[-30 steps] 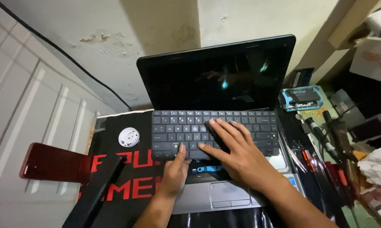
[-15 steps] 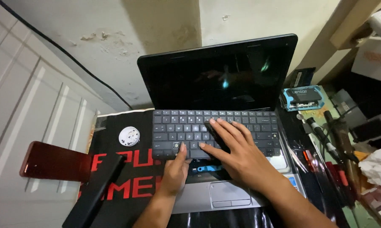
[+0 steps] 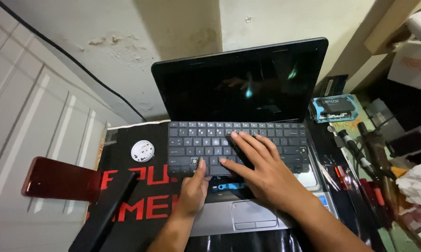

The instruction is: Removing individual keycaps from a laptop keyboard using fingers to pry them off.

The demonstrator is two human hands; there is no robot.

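We see the laptop (image 3: 241, 140) standing open at the middle of the tabletop (image 3: 388, 233), its screen dark, and we place everything else by it. Its black keyboard (image 3: 192, 144) looks lifted out of the laptop's base and shifted toward the left, so silver casing shows at the right end.

Our right hand (image 3: 257, 168) lies flat on the keyboard, palm down, fingers spread and stretched across the middle keys; it grips nothing. Our left hand (image 3: 194, 186) sits at the keyboard's front edge, fingers curled loosely, thumb pressing up against that edge. Whether it pinches the keyboard we cannot tell.

Just below the keyboard, between the two hands, a small blue part (image 3: 229, 187) shows in the laptop's base. The touchpad (image 3: 252, 215) lies nearer to us.

Left of the laptop, a small white round disc (image 3: 142, 150) rests on a black mat with red letters (image 3: 145, 205). Farther left lies a red phone (image 3: 61, 179). Right of the laptop stand screwdrivers (image 3: 360, 154) and crumpled white paper (image 3: 418, 184).
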